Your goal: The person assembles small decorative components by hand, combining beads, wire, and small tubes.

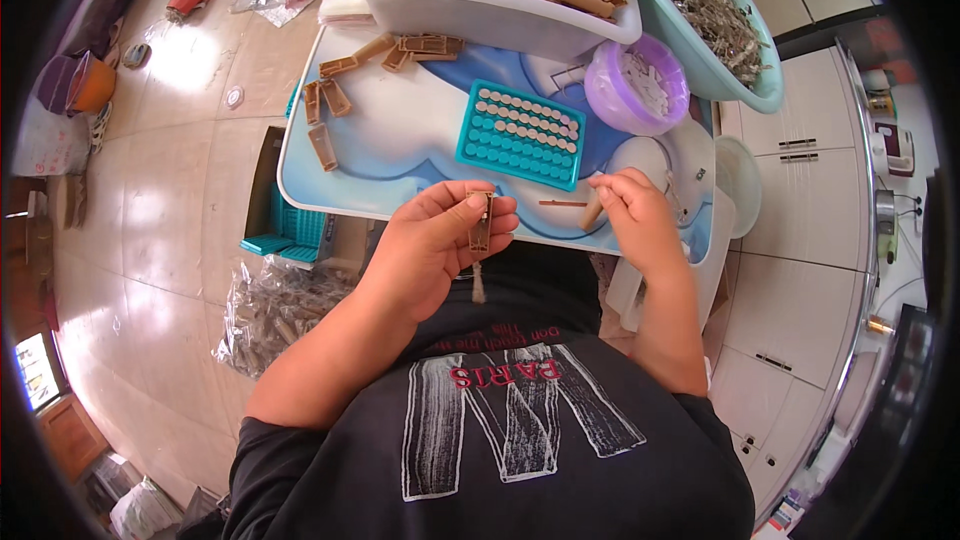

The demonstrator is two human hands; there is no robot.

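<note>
My left hand [438, 232] grips a narrow brown plastic casing [480, 228], its hollow side up, between thumb and fingers in front of the table's near edge. To its right, my right hand [637, 215] hovers over the table with thumb and fingertips pinched together; whatever they hold is too small to make out. Just below those fingertips lies another brown piece [592, 214], beside a thin reddish-brown strip [562, 204]. Beyond both hands a teal tray [518, 168] carries rows of small round white pieces [537, 118], with its nearer rows showing teal.
Several brown casings [322, 147] lie at the table's left. A white bin [490, 15] heaped with brown parts stands at the back. Right of the tray are a purple bowl [607, 105] and a pale green tub [765, 60]. Teal trays [285, 242] sit low on the left.
</note>
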